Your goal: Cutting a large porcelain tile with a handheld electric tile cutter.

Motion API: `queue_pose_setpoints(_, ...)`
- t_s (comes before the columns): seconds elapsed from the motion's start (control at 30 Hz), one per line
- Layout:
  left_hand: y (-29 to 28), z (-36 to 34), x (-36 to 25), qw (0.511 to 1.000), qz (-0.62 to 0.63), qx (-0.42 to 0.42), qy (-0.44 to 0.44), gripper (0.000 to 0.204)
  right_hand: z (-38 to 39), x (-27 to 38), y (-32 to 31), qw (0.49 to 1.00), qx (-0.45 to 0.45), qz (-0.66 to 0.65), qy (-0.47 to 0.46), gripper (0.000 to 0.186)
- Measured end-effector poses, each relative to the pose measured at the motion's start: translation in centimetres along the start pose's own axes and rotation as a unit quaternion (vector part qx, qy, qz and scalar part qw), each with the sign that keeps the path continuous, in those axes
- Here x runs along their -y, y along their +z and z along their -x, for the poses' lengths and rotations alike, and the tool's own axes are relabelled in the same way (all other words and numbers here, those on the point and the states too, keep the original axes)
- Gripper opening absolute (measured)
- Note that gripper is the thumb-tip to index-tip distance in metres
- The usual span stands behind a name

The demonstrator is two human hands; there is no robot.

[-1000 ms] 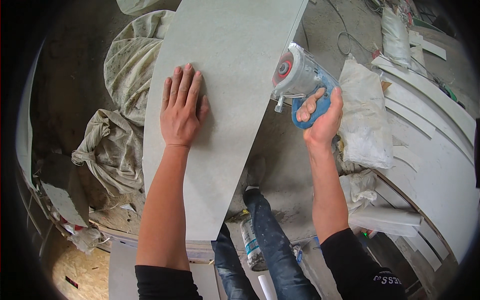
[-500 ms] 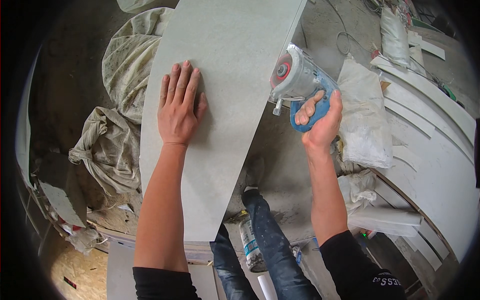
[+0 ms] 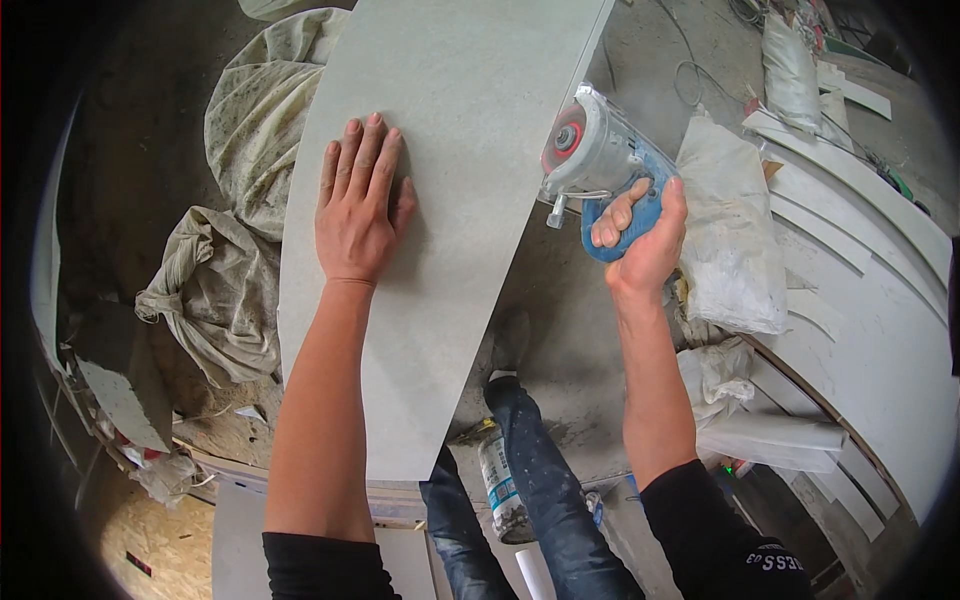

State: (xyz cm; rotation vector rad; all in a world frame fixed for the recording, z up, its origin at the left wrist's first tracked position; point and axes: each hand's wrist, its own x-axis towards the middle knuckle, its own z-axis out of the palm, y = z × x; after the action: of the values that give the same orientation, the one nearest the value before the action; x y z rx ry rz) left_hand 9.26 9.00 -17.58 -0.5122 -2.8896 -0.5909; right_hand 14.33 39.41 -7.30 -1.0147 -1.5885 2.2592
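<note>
A large pale grey slab (image 3: 450, 150), tile-like, lies flat in front of me. My left hand (image 3: 360, 210) rests palm down on its left half, fingers stretched forward and the thumb out to the side. On the slab's right edge sits a handheld circular cutter (image 3: 610, 150) with a blue grip, a pale dusty guard and a disc with a red centre. My right hand (image 3: 645, 235) is wrapped round the blue grip, fingers through the loop. The guard hides the lower rim of the disc. Faint haze hangs just right of the tool.
Dusty cloth sacks (image 3: 225, 290) lie left of the slab. To the right are a filled white bag (image 3: 735, 230) and stacked pale panels (image 3: 850, 330). A cable (image 3: 690, 75) trails over the floor beyond the cutter. A bucket (image 3: 505, 490) stands by my legs.
Almost nothing differs. The cutter stays at the slab's right edge in my right hand, and my left hand stays flat; the whole view has shifted very slightly.
</note>
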Motion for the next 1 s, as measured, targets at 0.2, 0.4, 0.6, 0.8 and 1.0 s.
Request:
queue_pose_setpoints(0.2, 0.04, 0.09, 0.10, 1.000, 0.003, -0.003, 0.001, 0.063, 0.01, -0.29, -0.02, 1.000, 0.003, -0.002, 0.002, 0.052)
queue_pose_setpoints(0.4, 0.25, 0.13, 0.05, 1.000, -0.015, -0.005, -0.003, 0.062, 0.33, -0.10, 0.13, 1.000, -0.005, -0.005, 0.002, 0.051)
queue_pose_setpoints(0.6, 0.18, 0.28, 0.24, 1.000, -0.018, -0.003, -0.002, 0.060, 0.60, -0.44, 0.22, 1.000, -0.008, 0.000, 0.001, 0.050)
queue_pose_setpoints(0.8, 0.16, 0.25, 0.07, 1.000, -0.008, -0.008, -0.002, 0.061, 0.49, -0.59, -0.06, 1.000, 0.003, -0.004, 0.000, 0.049)
queue_pose_setpoints(1.0, 0.17, 0.25, 0.15, 1.000, 0.002, -0.016, 0.002, 0.062, 0.92, -0.72, 0.07, 1.000, -0.003, -0.001, -0.004, 0.049)
